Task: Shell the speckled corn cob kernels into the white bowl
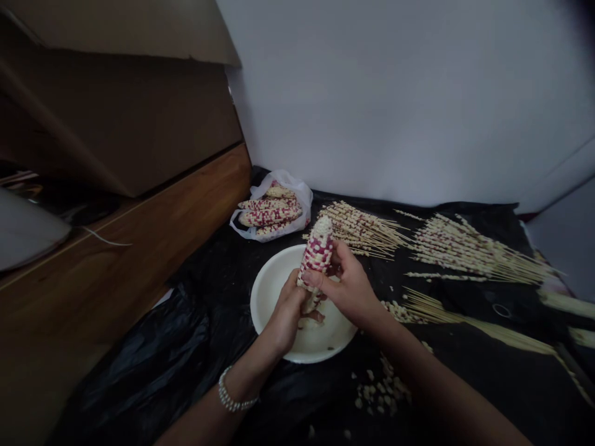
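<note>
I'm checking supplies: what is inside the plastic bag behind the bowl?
The plastic bag holds several cream-and-red corn ears, visible through its open mouth. Ears on top cover whatever lies beneath, so I can't tell the full count.

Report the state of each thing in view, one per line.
Left hand: closed around the cob's lower part
Right hand: gripping the cob, thumb in front
Corn cob: held tilted, bearing kernels
White bowl: upright, bits inside
Plastic bag: open, holding cobs
Threaded skewers: lying in piles
Bare skewers: bundled, unthreaded
Loose kernels: scattered
Black sheet: wrinkled
</note>
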{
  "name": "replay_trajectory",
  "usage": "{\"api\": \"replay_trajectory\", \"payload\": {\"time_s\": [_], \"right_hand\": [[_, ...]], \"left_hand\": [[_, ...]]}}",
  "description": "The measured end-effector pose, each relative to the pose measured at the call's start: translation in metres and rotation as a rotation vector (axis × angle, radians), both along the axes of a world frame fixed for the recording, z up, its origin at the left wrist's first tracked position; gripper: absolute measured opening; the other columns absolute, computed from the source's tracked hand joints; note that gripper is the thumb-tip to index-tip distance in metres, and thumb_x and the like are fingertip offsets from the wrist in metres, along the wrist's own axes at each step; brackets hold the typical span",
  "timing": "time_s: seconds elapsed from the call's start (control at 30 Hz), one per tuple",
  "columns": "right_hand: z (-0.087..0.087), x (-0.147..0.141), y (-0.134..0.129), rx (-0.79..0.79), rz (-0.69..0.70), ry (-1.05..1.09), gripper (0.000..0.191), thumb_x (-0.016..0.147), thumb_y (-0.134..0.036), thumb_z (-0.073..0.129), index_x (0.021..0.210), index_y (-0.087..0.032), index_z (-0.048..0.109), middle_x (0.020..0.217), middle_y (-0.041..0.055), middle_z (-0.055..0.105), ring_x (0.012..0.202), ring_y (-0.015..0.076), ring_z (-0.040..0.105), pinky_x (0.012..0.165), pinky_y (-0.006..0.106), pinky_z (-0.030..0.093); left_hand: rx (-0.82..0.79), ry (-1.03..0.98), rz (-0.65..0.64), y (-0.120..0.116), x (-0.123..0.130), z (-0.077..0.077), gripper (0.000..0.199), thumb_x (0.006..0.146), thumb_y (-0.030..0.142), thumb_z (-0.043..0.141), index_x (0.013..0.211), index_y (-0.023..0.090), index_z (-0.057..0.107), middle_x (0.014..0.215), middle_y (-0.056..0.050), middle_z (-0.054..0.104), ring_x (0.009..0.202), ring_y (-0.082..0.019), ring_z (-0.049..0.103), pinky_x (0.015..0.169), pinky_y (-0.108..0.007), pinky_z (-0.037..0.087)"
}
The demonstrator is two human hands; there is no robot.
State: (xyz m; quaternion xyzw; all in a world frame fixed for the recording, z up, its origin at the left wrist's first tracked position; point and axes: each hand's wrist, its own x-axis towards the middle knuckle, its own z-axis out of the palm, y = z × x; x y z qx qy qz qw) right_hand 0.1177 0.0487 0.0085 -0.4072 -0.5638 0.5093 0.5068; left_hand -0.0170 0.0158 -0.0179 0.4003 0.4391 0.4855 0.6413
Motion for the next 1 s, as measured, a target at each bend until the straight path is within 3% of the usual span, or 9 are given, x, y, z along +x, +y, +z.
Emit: {"api": "replay_trajectory", "payload": {"time_s": [0.13, 0.33, 0.43, 0.67, 0.83, 1.0], "right_hand": [[-0.002, 0.003, 0.006, -0.037, -0.026, 0.068, 0.041, 0.073, -0.034, 0.079, 0.105, -0.026, 0.054, 0.095, -0.0001, 0.068, 0.086, 0.0182, 0.065, 0.079, 0.033, 0.053], [-0.002, 0.007, 0.011, -0.045, -0.067, 0.107, 0.045, 0.07, -0.037, 0.082, 0.103, -0.026, 0.054, 0.093, -0.0007, 0.069, 0.084, 0.0173, 0.065, 0.078, 0.032, 0.054], [-0.001, 0.007, 0.009, -0.038, -0.087, 0.101, 0.044, 0.072, -0.038, 0.081, 0.104, -0.026, 0.054, 0.092, -0.001, 0.069, 0.081, 0.0167, 0.065, 0.077, 0.032, 0.054], [0.002, 0.008, 0.008, -0.051, -0.103, 0.122, 0.042, 0.072, -0.038, 0.081, 0.101, -0.026, 0.053, 0.091, -0.0007, 0.067, 0.08, 0.0167, 0.063, 0.075, 0.032, 0.053], [-0.002, 0.005, 0.006, -0.045, -0.084, 0.077, 0.046, 0.07, -0.036, 0.083, 0.101, -0.026, 0.052, 0.091, -0.0018, 0.063, 0.08, 0.0163, 0.061, 0.077, 0.033, 0.053], [-0.004, 0.003, 0.002, -0.019, -0.109, -0.029, 0.046, 0.07, -0.041, 0.083, 0.101, -0.027, 0.051, 0.09, -0.0018, 0.061, 0.081, 0.0176, 0.058, 0.079, 0.035, 0.052]], "left_hand": [[-0.049, -0.083, -0.036, 0.001, 0.003, 0.007, 0.047, 0.067, 0.02, 0.056, 0.114, 0.019, 0.06, 0.099, -0.009, 0.068, 0.083, -0.022, 0.062, 0.058, -0.027, 0.055], [0.054, 0.117, 0.014, -0.001, 0.008, 0.018, 0.055, 0.077, 0.039, 0.075, 0.125, 0.017, 0.058, 0.116, -0.012, 0.063, 0.098, -0.026, 0.062, 0.067, -0.032, 0.06], [0.122, 0.186, 0.035, -0.003, 0.01, 0.018, 0.056, 0.084, 0.047, 0.07, 0.129, 0.017, 0.057, 0.11, -0.012, 0.065, 0.095, -0.027, 0.064, 0.064, -0.032, 0.06], [0.191, 0.294, -0.011, -0.006, 0.008, 0.013, 0.044, 0.095, 0.047, 0.054, 0.13, 0.02, 0.057, 0.1, -0.008, 0.067, 0.084, -0.022, 0.065, 0.062, -0.03, 0.059], [0.203, 0.344, 0.048, -0.006, 0.005, 0.011, 0.029, 0.093, 0.035, 0.056, 0.116, 0.021, 0.063, 0.081, -0.004, 0.068, 0.062, -0.018, 0.061, 0.05, -0.025, 0.047], [0.225, 0.409, 0.065, -0.006, 0.0, 0.004, 0.023, 0.093, 0.027, 0.049, 0.109, 0.021, 0.064, 0.064, 0.0, 0.065, 0.054, -0.017, 0.055, 0.051, -0.026, 0.041]]}}
